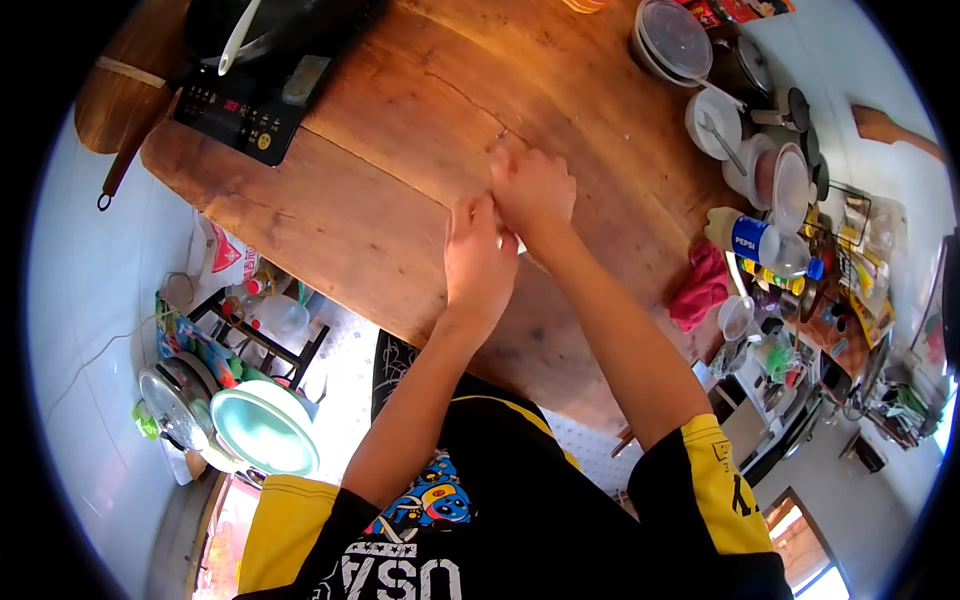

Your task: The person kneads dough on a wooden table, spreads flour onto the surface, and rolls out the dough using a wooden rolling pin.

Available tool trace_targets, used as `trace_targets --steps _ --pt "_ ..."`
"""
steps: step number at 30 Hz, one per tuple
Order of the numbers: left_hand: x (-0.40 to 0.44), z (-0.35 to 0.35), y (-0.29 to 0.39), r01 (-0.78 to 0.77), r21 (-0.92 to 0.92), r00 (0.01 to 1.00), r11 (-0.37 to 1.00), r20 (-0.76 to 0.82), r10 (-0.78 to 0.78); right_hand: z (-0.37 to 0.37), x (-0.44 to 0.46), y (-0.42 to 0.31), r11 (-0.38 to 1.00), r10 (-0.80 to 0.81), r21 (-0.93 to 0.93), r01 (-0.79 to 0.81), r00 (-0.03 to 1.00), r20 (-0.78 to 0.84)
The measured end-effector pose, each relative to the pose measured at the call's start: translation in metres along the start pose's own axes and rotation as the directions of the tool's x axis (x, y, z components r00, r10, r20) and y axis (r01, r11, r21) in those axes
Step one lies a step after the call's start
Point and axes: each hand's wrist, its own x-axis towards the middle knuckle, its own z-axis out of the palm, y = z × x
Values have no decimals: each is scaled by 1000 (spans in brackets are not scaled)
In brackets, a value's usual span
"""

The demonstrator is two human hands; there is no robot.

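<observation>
Over the middle of the wooden table [400,235], my two hands are held close together. My left hand [480,262] is closed, its fingers curled and its thumb against a small white thing [521,246], of which only a sliver shows. My right hand [534,192] is closed too, bent over just beyond the left, with its fingertips hidden from the camera. What kind of thing the white piece is, I cannot make out, nor whether both hands grip it.
At the far left, a black induction cooker [245,115] carries a dark wok [290,30] with a white-handled utensil. Along the right edge stand lidded tubs [675,40], a white bowl with a spoon [713,125], a Pepsi bottle [755,238] and a red cloth [700,285].
</observation>
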Motion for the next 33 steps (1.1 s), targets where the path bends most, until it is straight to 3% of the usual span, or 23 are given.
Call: trace_targets --steps 1,2,3,4,6,7,9,10,11,13,15,17,19,21,23,24,25,26,27,28,29,31,33 --pt "-1 7 -10 -88 -59 989 994 -121 81 25 2 27 957 -289 -55 285 916 -279" --pt "-5 15 -13 -89 -62 988 994 -133 80 37 13 42 830 -540 -187 525 672 -507" --pt "-18 24 -13 66 -334 990 940 -94 -103 37 22 46 827 -546 -193 528 671 -502" --pt "-14 35 -18 137 -460 981 878 -60 -185 38 32 46 786 -591 -213 581 603 -537" --pt "-1 55 -30 284 -561 941 777 8 -338 32 53 42 720 -663 -296 627 495 -562" --pt "-2 52 -29 385 -533 908 753 72 -414 35 52 38 732 -651 -283 620 515 -558" --pt "3 39 -27 334 -436 920 836 -43 -390 33 56 23 817 -570 -273 508 639 -517" --pt "8 26 -30 427 -502 896 752 120 -428 29 51 17 873 -488 -266 409 744 -457" --pt "9 14 -29 526 -536 849 660 289 -441 23 43 14 872 -490 -267 411 737 -466" --pt "10 -10 -14 470 -513 877 718 179 -446 12 28 12 984 -101 131 120 985 -144" --pt "6 -31 -8 237 -63 969 969 89 -231 -4 5 10 995 -43 88 53 993 -105" --pt "3 -26 -6 136 63 988 989 62 -140 -23 -5 -4 999 23 42 -20 998 -62" --pt "0 -21 -8 39 196 998 980 47 -49 -25 -6 -37 942 106 306 -140 986 125" --pt "-4 -17 -15 27 223 997 974 66 -42 14 -7 -33 998 45 -41 -44 998 38" --pt "-13 -22 -38 32 161 993 986 104 -49 49 -11 -14 973 -231 -79 218 906 -355" --pt "-16 -26 -43 70 63 989 996 124 -77 66 -8 10 883 -446 -147 445 703 -554" --pt "-17 -25 -49 108 -39 984 993 143 -101 59 1 17 881 -452 -151 449 703 -549" --pt "-23 -13 -65 280 -340 958 898 155 -240 54 11 21 826 -548 -203 526 664 -509" --pt "-19 -8 -68 287 -340 956 896 155 -248 52 20 21 763 -634 -246 597 618 -465" --pt "-16 1 -66 428 -583 903 690 246 -352 47 32 16 746 -657 -302 594 579 -483" --pt "-19 6 -65 532 -747 830 399 366 -421 45 41 10 747 -656 -294 597 588 -474" --pt "-8 5 -60 564 -620 816 545 317 -483 39 41 0 858 -508 -248 450 816 -276" --pt "4 -1 -49 546 -656 807 521 243 -539 32 34 -4 905 -425 -153 397 864 -272"
